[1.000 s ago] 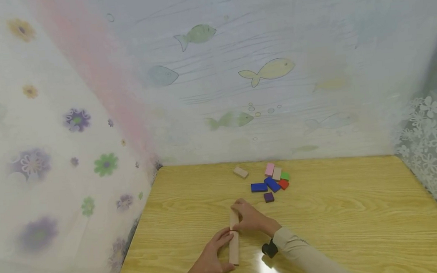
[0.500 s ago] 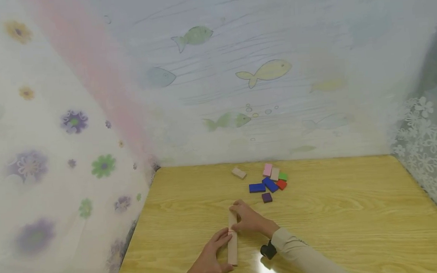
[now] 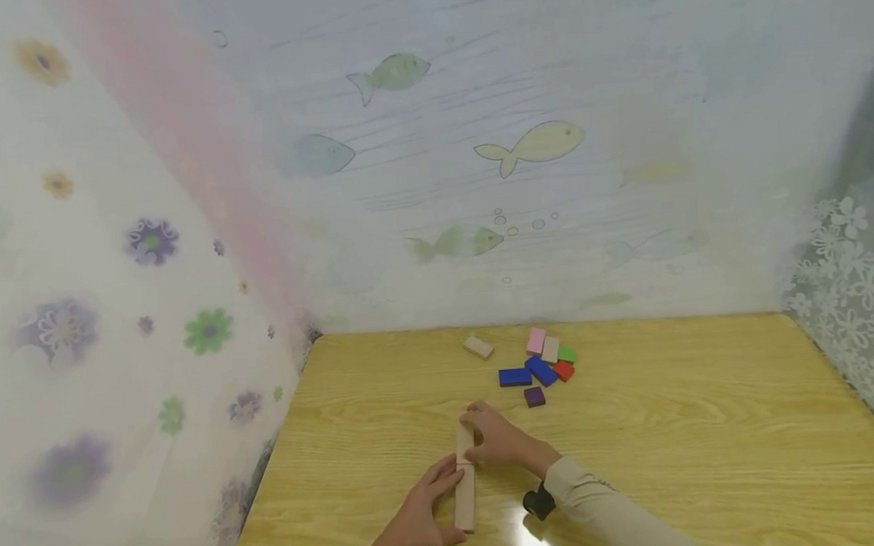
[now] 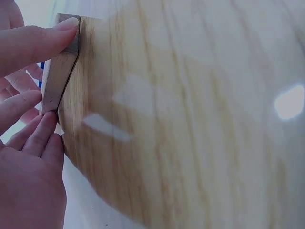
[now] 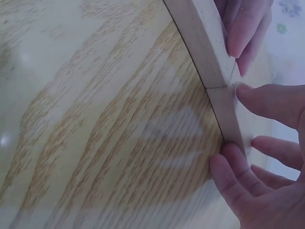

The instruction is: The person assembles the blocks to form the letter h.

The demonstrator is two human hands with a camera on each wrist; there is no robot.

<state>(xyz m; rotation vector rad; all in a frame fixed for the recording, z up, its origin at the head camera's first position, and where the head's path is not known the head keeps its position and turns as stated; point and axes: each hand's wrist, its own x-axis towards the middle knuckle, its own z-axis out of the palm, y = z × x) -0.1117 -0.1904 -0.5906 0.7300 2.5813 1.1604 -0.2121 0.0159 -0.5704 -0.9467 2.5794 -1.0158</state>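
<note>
Two plain wooden blocks lie end to end in a line on the wooden table, their ends meeting at a thin seam. My left hand (image 3: 422,516) holds the near block (image 3: 465,505), thumb at its near end and fingertips by the seam. My right hand (image 3: 506,440) pinches the far block (image 3: 464,437) between the thumb and fingers at its two ends. In the right wrist view, the far block (image 5: 224,112) touches the near block (image 5: 202,43). The left wrist view shows the left thumb on the end of the near block (image 4: 59,76).
Beyond the hands lie blue blocks (image 3: 514,378), a purple block (image 3: 535,396), a red one (image 3: 564,371), a green one (image 3: 566,354), a pink one (image 3: 535,340) and plain blocks (image 3: 478,347). A black device (image 3: 539,502) is at the right wrist. Printed curtains (image 3: 409,300) border the table.
The dark seam between the two plain blocks looks thinner than a second ago. Both hands keep their grip in nearly the same place; the head view shifts slightly.
</note>
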